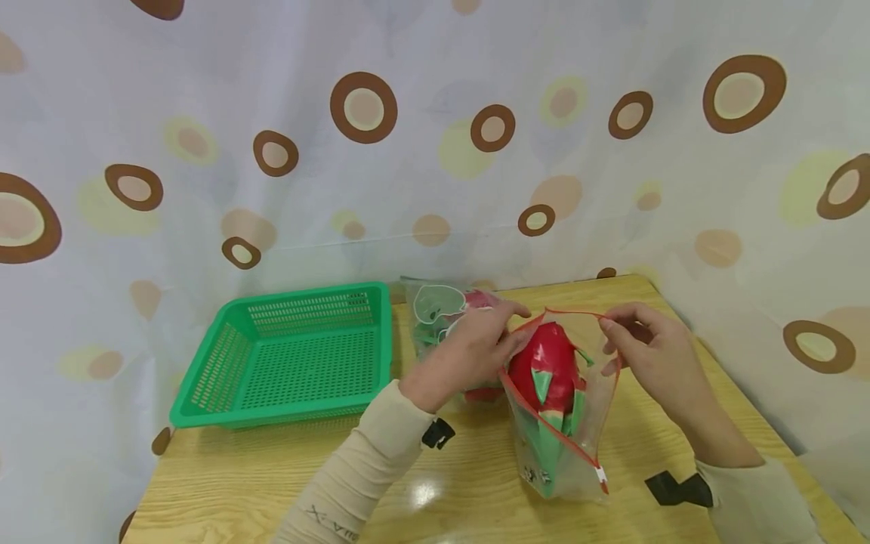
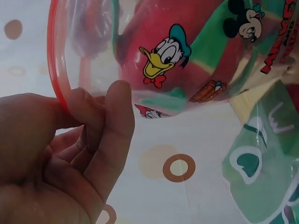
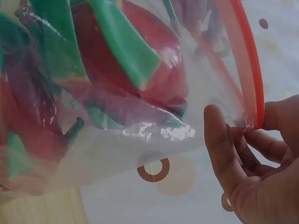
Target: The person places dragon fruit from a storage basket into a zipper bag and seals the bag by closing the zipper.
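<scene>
A clear zip bag (image 1: 569, 462) with a red zip edge stands on the table, its mouth spread wide. Inside sits a red dragon fruit (image 1: 552, 363) with green scales; more red and green shows through the plastic in the right wrist view. My left hand (image 1: 473, 346) pinches the bag's left rim, thumb and fingers on the red strip. The right rim is pinched by my right hand (image 1: 649, 363). Cartoon duck and mouse prints mark the bag's side in the left wrist view. A white slider (image 1: 601, 474) sits at the near end of the zip.
A green plastic basket (image 1: 309, 370) stands at the left. Behind my left hand is another clear bag (image 1: 435, 306) with green and red contents and white outlines. The wooden table (image 1: 272, 483) meets a patterned curtain (image 1: 421, 181) at its back and right.
</scene>
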`<state>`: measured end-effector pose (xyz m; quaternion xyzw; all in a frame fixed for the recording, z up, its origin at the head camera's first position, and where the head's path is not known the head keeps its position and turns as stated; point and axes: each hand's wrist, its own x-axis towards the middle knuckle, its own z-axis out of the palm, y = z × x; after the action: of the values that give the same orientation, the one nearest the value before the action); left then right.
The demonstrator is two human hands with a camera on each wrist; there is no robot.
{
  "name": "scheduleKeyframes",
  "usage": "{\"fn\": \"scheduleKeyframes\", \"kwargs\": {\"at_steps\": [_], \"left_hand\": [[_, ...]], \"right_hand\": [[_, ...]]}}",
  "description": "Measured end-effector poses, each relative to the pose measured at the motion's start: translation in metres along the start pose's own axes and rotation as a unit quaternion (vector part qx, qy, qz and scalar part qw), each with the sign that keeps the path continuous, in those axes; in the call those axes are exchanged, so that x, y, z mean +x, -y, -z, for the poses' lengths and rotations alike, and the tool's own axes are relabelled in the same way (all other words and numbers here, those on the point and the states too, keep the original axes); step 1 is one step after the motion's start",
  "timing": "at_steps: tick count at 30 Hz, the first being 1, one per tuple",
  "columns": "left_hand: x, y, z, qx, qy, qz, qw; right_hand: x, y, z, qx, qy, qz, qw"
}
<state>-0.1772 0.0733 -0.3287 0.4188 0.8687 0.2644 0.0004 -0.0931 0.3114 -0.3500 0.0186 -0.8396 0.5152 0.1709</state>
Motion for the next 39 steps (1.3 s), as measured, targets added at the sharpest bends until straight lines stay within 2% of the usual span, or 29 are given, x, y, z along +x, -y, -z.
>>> {"fn": "scheduleKeyframes", "kwargs": {"at_steps": [4, 11, 15, 17, 20, 23, 27, 31, 33, 39], "left_hand": [[0.002, -0.007, 0.001, 0.003, 0.020, 0.009, 0.9997], [0.014, -0.014, 0.000, -0.017, 0.031, -0.019, 0.9992], [0.020, -0.016, -0.001, -0.073, 0.027, -0.001, 0.9970], [0.021, -0.017, -0.002, -0.118, 0.021, 0.019, 0.9927], [0.022, -0.017, -0.003, -0.187, 0.012, 0.047, 0.9811], [0.023, -0.014, -0.005, -0.261, 0.010, 0.070, 0.9627], [0.025, -0.009, -0.009, -0.345, 0.016, 0.091, 0.9340], [0.026, -0.004, -0.011, -0.408, 0.023, 0.109, 0.9062], [0.027, -0.003, -0.012, -0.425, 0.022, 0.119, 0.8971], [0.029, -0.003, -0.014, -0.456, 0.017, 0.136, 0.8796]], "right_hand": [[-0.002, 0.002, 0.000, 0.002, 0.003, 0.004, 1.0000], [-0.003, 0.005, -0.003, 0.011, 0.012, 0.021, 0.9996], [-0.005, 0.006, -0.003, 0.009, 0.018, 0.020, 0.9996], [-0.007, 0.007, -0.002, 0.002, 0.026, 0.022, 0.9994], [-0.013, 0.008, 0.002, -0.028, 0.043, 0.027, 0.9983], [-0.024, 0.008, 0.006, -0.049, 0.063, 0.022, 0.9966], [-0.043, 0.010, 0.010, -0.050, 0.100, 0.000, 0.9937], [-0.062, 0.013, 0.011, -0.064, 0.147, -0.018, 0.9869], [-0.069, 0.014, 0.010, -0.084, 0.167, -0.021, 0.9822], [-0.086, 0.010, 0.011, -0.156, 0.239, -0.022, 0.9580]]}}
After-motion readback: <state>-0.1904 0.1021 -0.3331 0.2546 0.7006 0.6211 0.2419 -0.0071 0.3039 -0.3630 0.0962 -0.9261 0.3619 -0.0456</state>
